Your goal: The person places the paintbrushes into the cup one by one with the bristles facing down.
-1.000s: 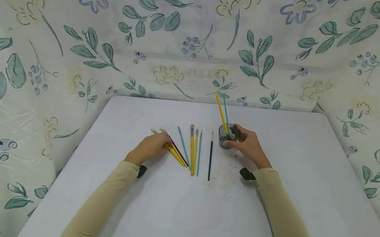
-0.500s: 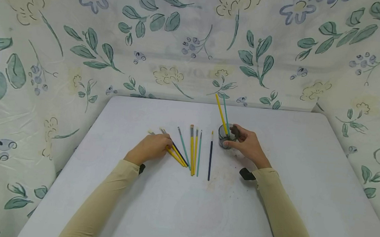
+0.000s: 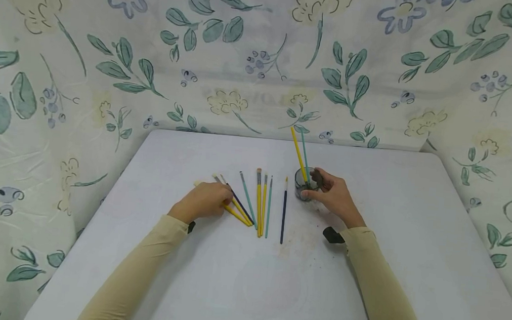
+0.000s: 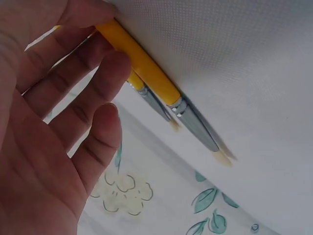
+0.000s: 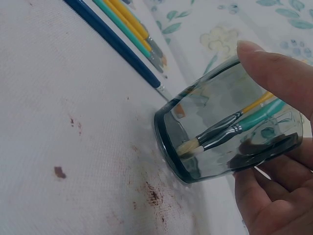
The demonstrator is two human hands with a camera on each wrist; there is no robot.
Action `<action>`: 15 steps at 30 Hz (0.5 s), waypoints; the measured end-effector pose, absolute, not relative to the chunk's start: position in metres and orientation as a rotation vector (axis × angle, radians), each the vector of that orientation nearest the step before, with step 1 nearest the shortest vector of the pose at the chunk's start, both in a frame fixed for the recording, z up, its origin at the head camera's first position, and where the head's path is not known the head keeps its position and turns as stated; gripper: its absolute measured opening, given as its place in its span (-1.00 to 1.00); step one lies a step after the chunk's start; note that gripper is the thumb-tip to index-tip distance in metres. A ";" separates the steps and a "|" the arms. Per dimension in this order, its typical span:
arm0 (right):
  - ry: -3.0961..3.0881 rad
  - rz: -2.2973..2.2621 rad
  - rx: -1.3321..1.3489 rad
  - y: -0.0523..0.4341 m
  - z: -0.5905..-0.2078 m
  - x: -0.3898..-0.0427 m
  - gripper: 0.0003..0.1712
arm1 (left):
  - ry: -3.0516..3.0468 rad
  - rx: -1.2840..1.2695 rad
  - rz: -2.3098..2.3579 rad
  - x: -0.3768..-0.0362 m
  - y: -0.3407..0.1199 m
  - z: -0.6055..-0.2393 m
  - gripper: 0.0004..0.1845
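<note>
My left hand (image 3: 204,198) pinches a yellow paintbrush (image 4: 151,68) between thumb and fingers, its pale bristles pointing away from me. A second yellow paintbrush (image 4: 137,82) lies just beyond it in the left wrist view, partly behind the fingers. With thumb and fingers round its side, my right hand (image 3: 337,195) holds a smoky glass (image 3: 300,190) on the table. Inside the glass lean a yellow paintbrush (image 3: 297,148) and a teal paintbrush (image 3: 304,151), bristles down in the right wrist view.
Between the hands lie several paintbrushes: a slanted teal one (image 3: 248,197), a wide yellow one (image 3: 258,206), a thin teal one (image 3: 268,212) and a navy one (image 3: 284,213). Brown specks (image 5: 154,196) mark the white table (image 3: 244,291). Floral cloth (image 3: 243,93) hangs behind.
My left hand has shifted slightly, swinging the bristle end of the leftmost yellow paintbrush to the left, away from its neighbours. My right hand and the glass have stayed put.
</note>
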State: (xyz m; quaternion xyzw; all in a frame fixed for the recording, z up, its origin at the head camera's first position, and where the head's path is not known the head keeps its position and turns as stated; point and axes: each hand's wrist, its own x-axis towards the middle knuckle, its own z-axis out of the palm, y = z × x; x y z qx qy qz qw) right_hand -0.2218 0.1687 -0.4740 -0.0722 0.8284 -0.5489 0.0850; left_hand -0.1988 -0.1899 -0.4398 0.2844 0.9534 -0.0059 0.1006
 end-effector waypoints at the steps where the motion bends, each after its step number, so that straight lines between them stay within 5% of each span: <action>1: 2.471 -1.636 -0.216 0.169 -0.474 -0.222 0.11 | 2.813 0.835 -0.021 -0.198 -0.190 -0.440 -0.87; 15: 2.458 -1.641 -0.199 0.169 -0.474 -0.222 0.13 | 2.857 0.823 0.291 -0.186 -0.194 -0.424 -0.83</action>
